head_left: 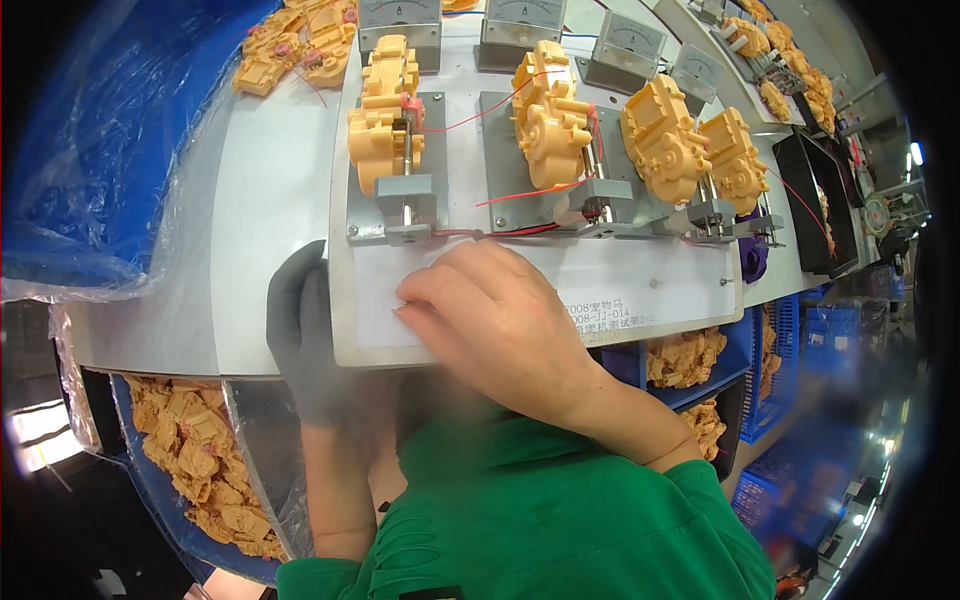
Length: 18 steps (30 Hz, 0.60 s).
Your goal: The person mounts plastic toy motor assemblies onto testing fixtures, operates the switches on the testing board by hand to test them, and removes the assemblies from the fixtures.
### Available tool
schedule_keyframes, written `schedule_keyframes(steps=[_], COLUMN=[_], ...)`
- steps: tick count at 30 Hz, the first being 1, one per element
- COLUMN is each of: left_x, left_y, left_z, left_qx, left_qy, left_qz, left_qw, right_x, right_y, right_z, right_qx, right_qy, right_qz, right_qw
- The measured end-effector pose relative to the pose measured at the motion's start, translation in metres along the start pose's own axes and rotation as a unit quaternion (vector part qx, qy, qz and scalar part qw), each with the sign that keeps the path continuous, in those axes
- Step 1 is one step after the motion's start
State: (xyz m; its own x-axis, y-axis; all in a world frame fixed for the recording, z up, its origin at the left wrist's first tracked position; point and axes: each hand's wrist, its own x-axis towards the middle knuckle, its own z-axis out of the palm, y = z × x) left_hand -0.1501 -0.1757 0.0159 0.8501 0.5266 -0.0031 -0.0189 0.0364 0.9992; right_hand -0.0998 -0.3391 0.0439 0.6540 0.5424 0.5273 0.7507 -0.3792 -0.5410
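My right hand (490, 310), bare, hovers over or rests on the front of a white test board (620, 275). Its fingers are curled, thumb and forefinger close together; whatever may lie inside is hidden. Along the board's left edge is my left hand (298, 320) in a dark grey glove, its fingers hard to separate. Yellow-orange plastic gear housings stand on metal fixtures: one at left (385, 120), one in the middle (550, 120), and two at right (665, 140), (735, 155). Thin red wires (535, 193) run from them, just beyond my right hand.
Analog meters (522, 35) line the board's back. Loose housings (290, 50) lie at back left beside a blue plastic-lined bin (90, 150). Bins of housings stand below, left (200, 470) and right (685, 358). A black tray (815, 200) and blue crates (765, 490) are at right.
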Motion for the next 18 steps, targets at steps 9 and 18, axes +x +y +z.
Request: schedule_keyframes(steps=[9,18], left_x=[0.003,0.001], left_y=[-0.007,-0.005], left_z=[-0.005,-0.002], left_qx=[0.006,-0.003], left_qy=[-0.015,-0.010], left_qz=[0.021,0.017], left_qw=[1.000,1.000], right_x=[0.003,0.004], right_y=[-0.001,-0.001], right_z=[0.003,0.003], right_qx=[-0.008,-0.016], right_qy=[-0.006,-0.004], right_qz=[0.024,0.024], right_qw=[1.000,1.000])
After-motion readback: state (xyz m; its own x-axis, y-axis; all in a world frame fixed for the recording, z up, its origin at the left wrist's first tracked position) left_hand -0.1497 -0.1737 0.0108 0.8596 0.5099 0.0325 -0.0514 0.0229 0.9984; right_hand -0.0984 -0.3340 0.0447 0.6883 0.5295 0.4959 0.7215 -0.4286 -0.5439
